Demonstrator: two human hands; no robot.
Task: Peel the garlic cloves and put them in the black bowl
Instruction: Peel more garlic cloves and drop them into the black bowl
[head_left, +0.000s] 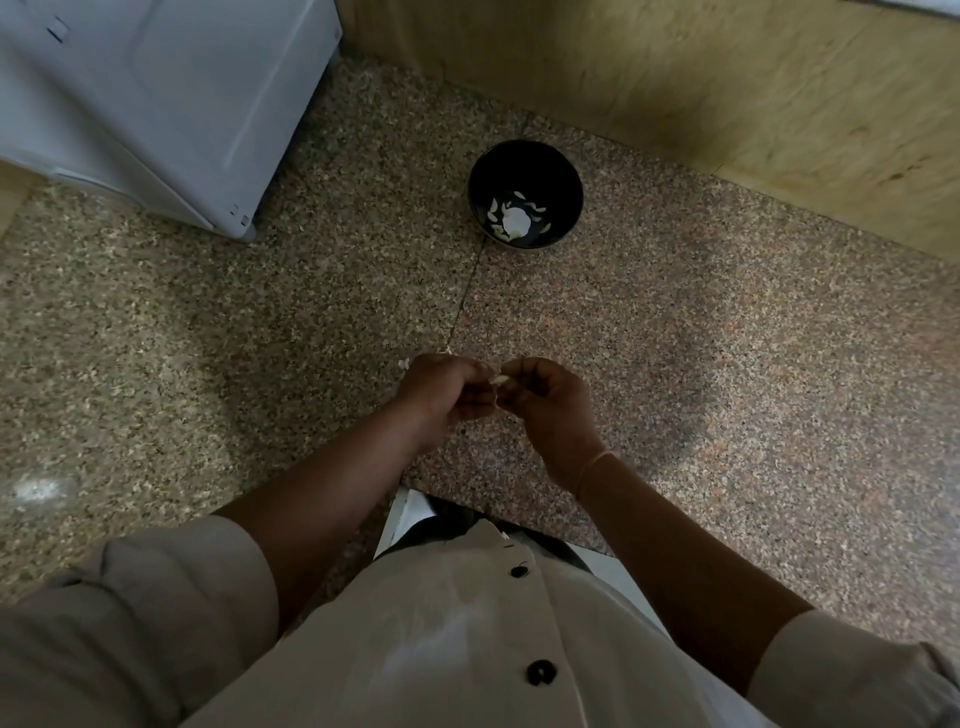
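A black bowl stands on the speckled stone counter, well beyond my hands, with several pale garlic pieces in its bottom. My left hand and my right hand meet above the counter's middle, fingers curled. Between their fingertips they pinch a small pale garlic clove, mostly hidden by the fingers. A tiny pale scrap of skin shows at the far side of my left hand.
A white appliance fills the back left corner of the counter. A wooden wall panel runs along the back and right. A dark seam crosses the counter from the bowl toward my hands.
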